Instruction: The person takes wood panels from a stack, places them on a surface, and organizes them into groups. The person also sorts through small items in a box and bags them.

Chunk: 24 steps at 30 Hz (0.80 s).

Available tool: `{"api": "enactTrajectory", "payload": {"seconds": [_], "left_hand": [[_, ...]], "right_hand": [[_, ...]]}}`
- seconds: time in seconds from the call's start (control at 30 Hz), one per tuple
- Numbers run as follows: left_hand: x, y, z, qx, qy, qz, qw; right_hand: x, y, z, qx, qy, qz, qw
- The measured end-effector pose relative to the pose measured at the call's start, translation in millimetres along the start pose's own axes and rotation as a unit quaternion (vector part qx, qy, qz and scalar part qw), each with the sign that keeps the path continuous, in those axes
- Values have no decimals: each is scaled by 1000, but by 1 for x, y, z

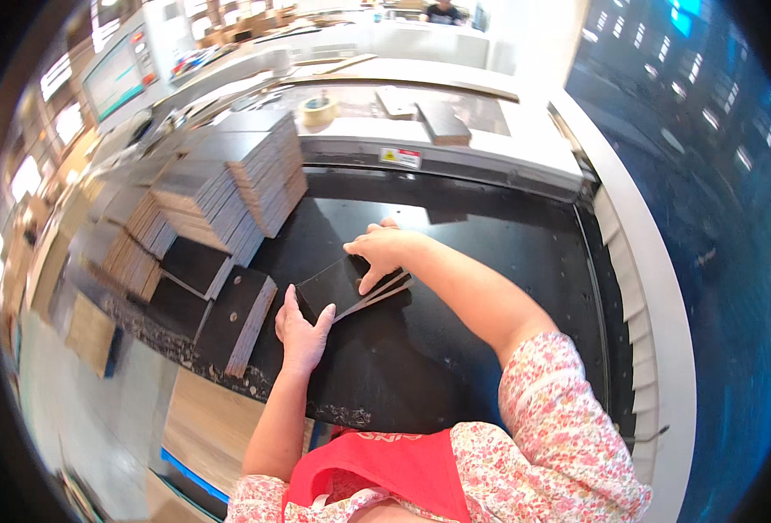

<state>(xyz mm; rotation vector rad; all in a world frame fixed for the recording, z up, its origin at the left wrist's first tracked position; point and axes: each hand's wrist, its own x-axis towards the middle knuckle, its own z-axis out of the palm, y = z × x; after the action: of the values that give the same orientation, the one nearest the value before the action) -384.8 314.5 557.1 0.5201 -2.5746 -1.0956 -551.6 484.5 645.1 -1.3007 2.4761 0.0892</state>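
A few thin dark rectangular panels (326, 286) with pale edges lie between my hands on the black work table (455, 349); their edges fan slightly apart toward the right. My left hand (303, 336) grips the near left corner, thumb and fingers on either side of it. Across the far right end curls my right hand (382, 253), its thumb over the top panel and its fingers at the far edge. How many panels are held I cannot tell. Left of my left hand stands a low stack of similar dark panels (235, 314), with a round spot on top.
Taller panel stacks (268, 179) rise at the back left. Beyond the table, a ledge (359, 131) carries a tape roll (318, 111) and small dark panels (444, 124). A pale curved rim (664, 288) bounds the right. Wooden boards (211, 410) lie below the table's near left edge.
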Motion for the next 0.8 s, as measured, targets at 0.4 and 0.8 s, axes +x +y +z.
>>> {"api": "enactTrajectory", "payload": {"seconds": [0.4, 0.8], "left_hand": [[-18, 52, 66, 14, -119, 201, 972], [-36, 85, 92, 96, -45, 246, 964]], "right_hand": [[-97, 28, 44, 162, -48, 24, 985], [-137, 45, 59, 251, 34, 128, 959]]}}
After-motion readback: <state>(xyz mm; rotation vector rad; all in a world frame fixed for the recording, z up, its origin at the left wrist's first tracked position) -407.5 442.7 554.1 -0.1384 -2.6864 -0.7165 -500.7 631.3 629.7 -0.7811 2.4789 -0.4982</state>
